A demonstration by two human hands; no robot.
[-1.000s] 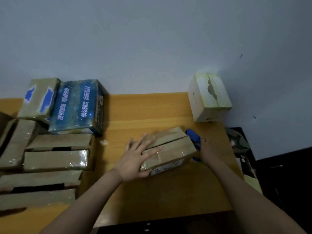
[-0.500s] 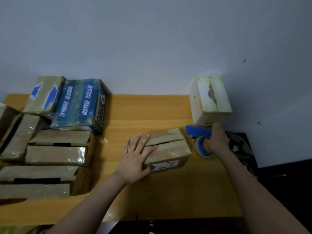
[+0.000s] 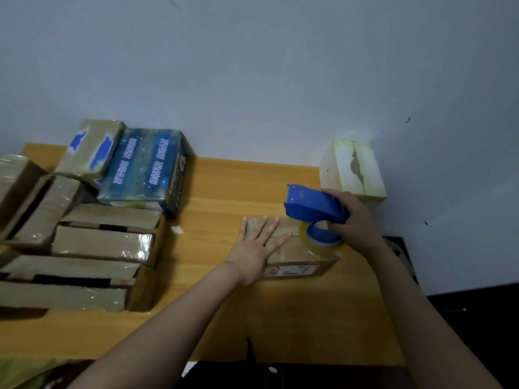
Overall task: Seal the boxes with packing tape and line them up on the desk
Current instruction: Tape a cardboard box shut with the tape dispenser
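The left hand point(image 3: 255, 252) lies flat on the left half of a brown cardboard box point(image 3: 304, 255). Its fingers are straight and spread, palm down, pressing on the top flaps and gripping nothing. The right hand point(image 3: 355, 220) is curled around the handle of a blue tape dispenser point(image 3: 313, 204), with the fingers wrapped under it. The dispenser's roll of clear tape point(image 3: 306, 234) sits at the right end of the box top; whether it touches the cardboard I cannot tell. The dispenser's blunt blue head points left and away from the person, tilted up above the box.

The box sits on the wooden desk point(image 3: 224, 192), right of the middle and near the person. Its long axis runs left to right, turned slightly, and the seam point(image 3: 286, 236) between its flaps runs the same way. A white label point(image 3: 295, 270) on its near side faces the person.

A pale box point(image 3: 355, 169) stands at the back right corner, just behind the right hand. On the left side of the desk lie several brown boxes point(image 3: 104, 242) wrapped in shiny film, some with dark gaps between their flaps. Behind them are a blue printed box point(image 3: 146, 169) and a box with blue patches point(image 3: 90, 148).
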